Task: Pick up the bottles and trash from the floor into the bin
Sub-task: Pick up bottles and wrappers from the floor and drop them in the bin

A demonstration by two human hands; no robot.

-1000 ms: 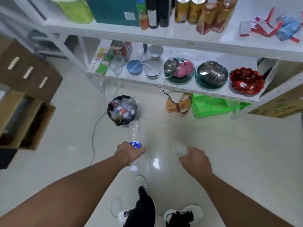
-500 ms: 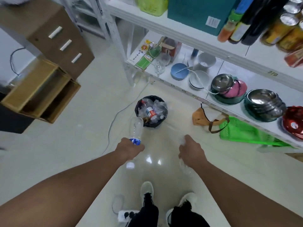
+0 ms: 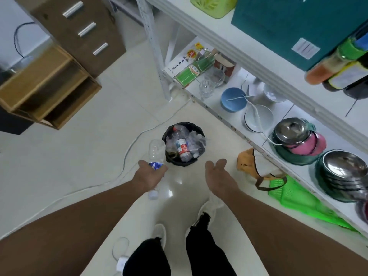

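Observation:
A black bin (image 3: pixel 186 123) stands on the tiled floor just ahead of me, filled with several clear plastic bottles and crumpled plastic. My left hand (image 3: pixel 148 176) grips a clear plastic bottle (image 3: pixel 156 148) with a blue label around its middle. The bottle's base points at the bin's left rim and its white cap points back toward me. My right hand (image 3: pixel 219 175) hovers just right of the bin's near edge with fingers straight and nothing visible in it.
A white shelf rack (image 3: pixel 229 42) runs along the right with bowls, glasses and steel pots. A green basket (image 3: pixel 288 194) and a brown bag (image 3: pixel 246 162) lie under it. A white cable (image 3: pixel 127 154) crosses the floor. Wooden boxes (image 3: pixel 49 86) sit at left.
I have stepped closer to the bin, which now lies right before my hands. My right hand went from curled to straight fingers. The left still holds the bottle.

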